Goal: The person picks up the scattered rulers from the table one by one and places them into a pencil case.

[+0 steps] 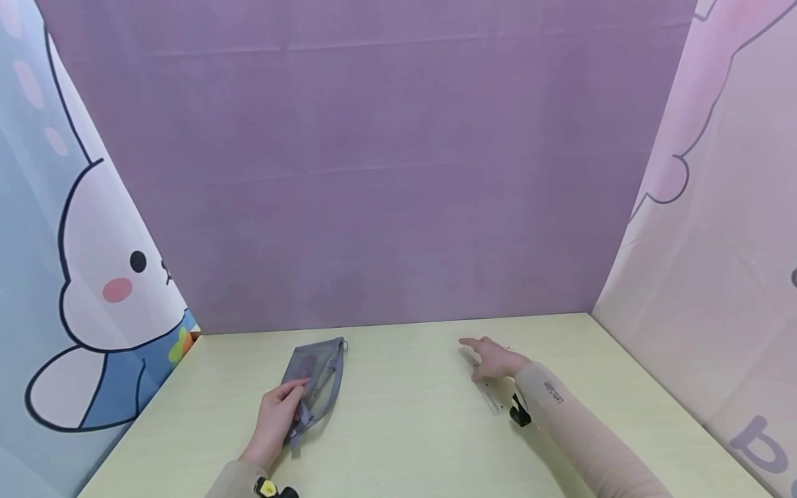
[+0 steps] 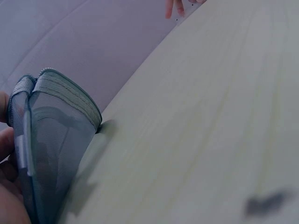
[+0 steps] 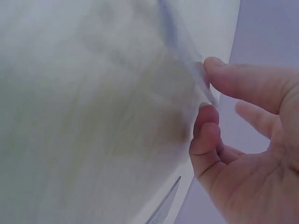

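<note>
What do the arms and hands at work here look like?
The left grip and right grip are ungloved human hands. The left sleeve and right sleeve are pale beige. Dark lettering, too small to read, marks the right one near its end. A black piece shows beside it, a black-and-yellow piece by the left one.

L hand grips grey mesh pouch nr tbl; R hand partly vis., top.

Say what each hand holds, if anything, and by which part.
Left hand: mesh pouch, by its left side in the head view. Right hand: thin clear piece, pinched at an edge; exact spot blurred.
</note>
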{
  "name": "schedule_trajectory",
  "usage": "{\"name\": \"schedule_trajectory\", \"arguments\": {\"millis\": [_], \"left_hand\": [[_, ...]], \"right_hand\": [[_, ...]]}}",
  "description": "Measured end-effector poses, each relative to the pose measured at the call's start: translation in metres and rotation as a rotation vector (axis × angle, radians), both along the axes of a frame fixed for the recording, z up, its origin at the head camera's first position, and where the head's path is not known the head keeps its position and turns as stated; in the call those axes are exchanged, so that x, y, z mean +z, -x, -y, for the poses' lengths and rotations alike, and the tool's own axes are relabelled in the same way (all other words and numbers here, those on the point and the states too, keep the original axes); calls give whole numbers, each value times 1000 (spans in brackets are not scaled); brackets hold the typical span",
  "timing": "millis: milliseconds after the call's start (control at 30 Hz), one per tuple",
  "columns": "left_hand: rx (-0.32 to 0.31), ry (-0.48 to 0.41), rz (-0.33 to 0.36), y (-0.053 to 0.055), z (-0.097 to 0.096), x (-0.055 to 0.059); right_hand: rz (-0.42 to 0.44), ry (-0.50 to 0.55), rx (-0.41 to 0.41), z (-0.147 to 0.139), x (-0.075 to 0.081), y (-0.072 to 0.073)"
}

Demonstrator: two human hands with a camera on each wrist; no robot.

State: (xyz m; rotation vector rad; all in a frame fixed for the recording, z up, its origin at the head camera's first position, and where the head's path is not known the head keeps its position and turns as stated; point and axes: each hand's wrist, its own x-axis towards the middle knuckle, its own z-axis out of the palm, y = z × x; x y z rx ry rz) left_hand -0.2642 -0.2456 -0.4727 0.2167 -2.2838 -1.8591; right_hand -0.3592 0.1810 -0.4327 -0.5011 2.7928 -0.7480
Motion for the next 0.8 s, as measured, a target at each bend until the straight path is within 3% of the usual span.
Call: {"name": "schedule_trajectory", "arguments": {"millis": [333,800], "left_hand": [[1,6,9,0,0,0],[5,25,9,-1,0,2]], "right_hand": [[63,116,-92,2,-2,0],[107,266,-139,-1,-3,-6]]}}
